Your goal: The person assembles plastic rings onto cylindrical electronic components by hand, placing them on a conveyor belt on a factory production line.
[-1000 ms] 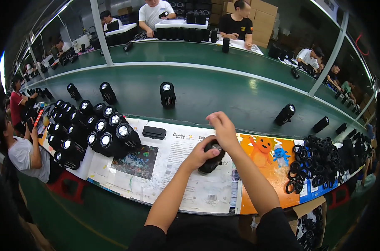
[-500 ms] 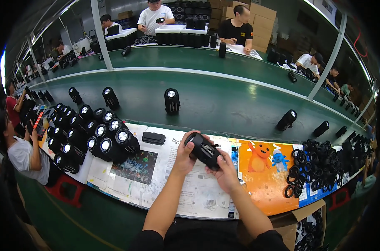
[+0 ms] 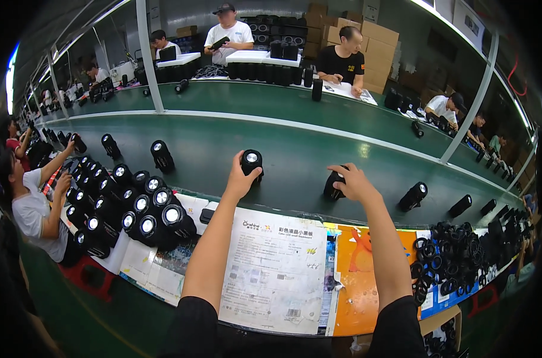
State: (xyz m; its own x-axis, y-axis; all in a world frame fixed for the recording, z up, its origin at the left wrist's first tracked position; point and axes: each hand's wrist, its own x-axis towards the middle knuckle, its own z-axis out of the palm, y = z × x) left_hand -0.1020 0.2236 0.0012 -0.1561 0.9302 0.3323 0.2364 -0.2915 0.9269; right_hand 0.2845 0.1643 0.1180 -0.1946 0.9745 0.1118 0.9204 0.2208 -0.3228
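Left grip is clasping a silver-topped black cylinder. Right grip is pinching a second cylinder over the green surface.

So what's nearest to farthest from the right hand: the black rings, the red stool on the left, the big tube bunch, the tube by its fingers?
From the right hand, in the head view:
1. Tube: right at the hand.
2. Rings: to its right.
3. Tube bunch: to its left.
4. Red stool: far left, low down.
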